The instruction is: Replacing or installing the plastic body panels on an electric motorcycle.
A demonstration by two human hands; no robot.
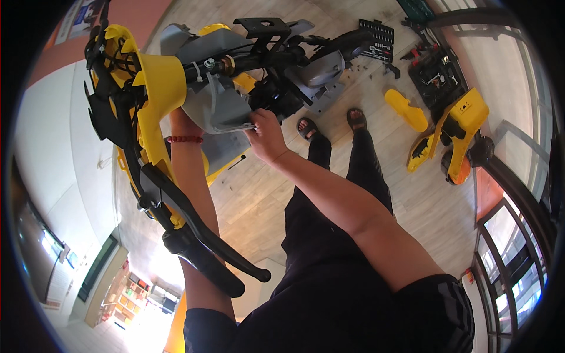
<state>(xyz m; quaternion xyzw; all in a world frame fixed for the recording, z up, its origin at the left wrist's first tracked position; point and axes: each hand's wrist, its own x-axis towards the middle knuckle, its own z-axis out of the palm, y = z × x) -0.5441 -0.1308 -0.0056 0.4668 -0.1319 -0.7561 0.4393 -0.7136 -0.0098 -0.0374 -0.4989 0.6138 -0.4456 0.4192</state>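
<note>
Yellow plastic is what you've got up front on the left: the yellow fairing (154,88) around the scooter's handlebar, with the black brake lever (206,235) and grip hanging down toward you. Your left hand (183,122) goes in behind that fairing and the grey panel, so I can't tell if it's gripping anything or just bracing. I'd keep it there as a support, because the whole front end looks top-heavy.

Moving right, the grey panel (215,106) sits just under the bar, and your right hand (266,136) is closed on its lower edge, fingers pinched at the corner. My take: work that edge evenly instead of yanking one corner, since thin plastic clips like to snap, and watch the cables tucked above it.

Further right on the wooden floor (376,112) there's a black socket set (378,40), loose yellow body parts (450,132) and an open toolbox (436,73), all well apart from you.
</note>
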